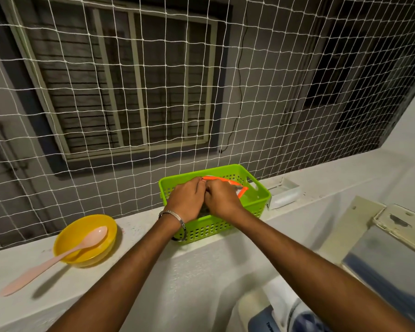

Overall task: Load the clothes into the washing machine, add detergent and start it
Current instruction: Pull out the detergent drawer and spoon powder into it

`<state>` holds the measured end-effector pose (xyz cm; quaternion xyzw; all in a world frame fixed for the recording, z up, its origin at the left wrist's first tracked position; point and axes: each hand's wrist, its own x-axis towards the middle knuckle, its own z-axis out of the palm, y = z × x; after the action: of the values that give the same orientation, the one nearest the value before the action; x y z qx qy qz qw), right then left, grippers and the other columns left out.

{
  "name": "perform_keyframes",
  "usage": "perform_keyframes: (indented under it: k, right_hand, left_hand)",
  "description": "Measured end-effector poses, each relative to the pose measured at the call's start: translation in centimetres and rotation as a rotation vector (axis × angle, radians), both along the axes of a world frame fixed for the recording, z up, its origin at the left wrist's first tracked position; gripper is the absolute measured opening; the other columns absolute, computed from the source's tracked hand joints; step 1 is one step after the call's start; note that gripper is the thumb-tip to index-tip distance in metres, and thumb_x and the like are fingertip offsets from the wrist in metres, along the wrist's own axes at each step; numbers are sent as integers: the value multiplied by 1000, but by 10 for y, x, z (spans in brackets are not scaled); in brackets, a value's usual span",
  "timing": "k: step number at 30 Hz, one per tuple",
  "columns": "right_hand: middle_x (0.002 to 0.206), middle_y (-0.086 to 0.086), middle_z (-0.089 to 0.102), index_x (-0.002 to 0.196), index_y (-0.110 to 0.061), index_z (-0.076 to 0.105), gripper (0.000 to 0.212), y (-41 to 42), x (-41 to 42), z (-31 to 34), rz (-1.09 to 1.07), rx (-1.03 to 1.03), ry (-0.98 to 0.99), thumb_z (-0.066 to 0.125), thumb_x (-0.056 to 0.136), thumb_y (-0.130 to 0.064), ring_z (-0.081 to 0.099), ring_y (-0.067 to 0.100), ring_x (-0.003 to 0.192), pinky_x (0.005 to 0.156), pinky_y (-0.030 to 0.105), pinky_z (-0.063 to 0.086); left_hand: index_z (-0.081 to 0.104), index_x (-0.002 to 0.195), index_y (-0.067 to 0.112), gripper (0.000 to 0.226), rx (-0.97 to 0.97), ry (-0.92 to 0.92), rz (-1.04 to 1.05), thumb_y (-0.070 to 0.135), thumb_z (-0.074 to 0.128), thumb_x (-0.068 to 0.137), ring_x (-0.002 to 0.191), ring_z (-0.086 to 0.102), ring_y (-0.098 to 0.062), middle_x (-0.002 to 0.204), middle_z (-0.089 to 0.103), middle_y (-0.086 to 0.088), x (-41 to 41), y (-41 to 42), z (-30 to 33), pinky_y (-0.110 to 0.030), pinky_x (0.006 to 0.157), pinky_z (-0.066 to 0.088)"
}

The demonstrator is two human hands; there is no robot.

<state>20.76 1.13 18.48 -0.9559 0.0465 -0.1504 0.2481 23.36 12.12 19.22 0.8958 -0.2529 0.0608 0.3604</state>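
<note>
Orange and thin, the packet (225,181) over the green basket (216,226), at twelve o'clock on the ledge (153,279), looks light and crinkly, both hands' (186,200) (222,200) fingers pinching its near edge, probably the best hold.

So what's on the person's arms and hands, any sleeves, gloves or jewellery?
Both forearms are bare, with no sleeves or gloves in view. The left hand has a thin silver metal bangle with engraved lettering at its wrist. The right hand shows nothing worn.
</note>
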Motion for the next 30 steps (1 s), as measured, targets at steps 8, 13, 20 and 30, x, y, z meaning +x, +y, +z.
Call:
perform_keyframes:
  k: [8,13,20,30]
  right_hand:
    - [44,-5,44,45,-21,45,50,-12,5,2,32,303,57,55,91,-5,38,9,46,55,30,31]
    - [44,-10,48,49,-20,54,48,-17,-3,7,62,517,76,54,95,-6,38,4,43,50,26,31]
    - [44,-12,59,69,-12,63,34,-24,-19,17,72,735,100,49,98,0,51,-5,39,43,10,40]
    - [81,9,74,96,0,67,18,-47,-36,26,21,1080,133,49,97,2,72,8,63,62,19,59]
  left_hand:
    - [65,109,13,35,-75,20,11,24,32,102,102,59,-38,108,68,-18,1,2,-1,-38,81,44]
    - [62,117,17,35,-60,-22,12,25,32,102,103,59,-37,112,68,-16,-3,3,0,-38,83,44]
    - [62,118,16,37,-34,-55,7,28,30,103,99,61,-37,107,70,-16,-5,3,-1,-39,83,49]
    - [65,112,16,37,-53,-36,9,28,31,102,96,62,-35,104,70,-15,-6,4,0,-37,80,49]
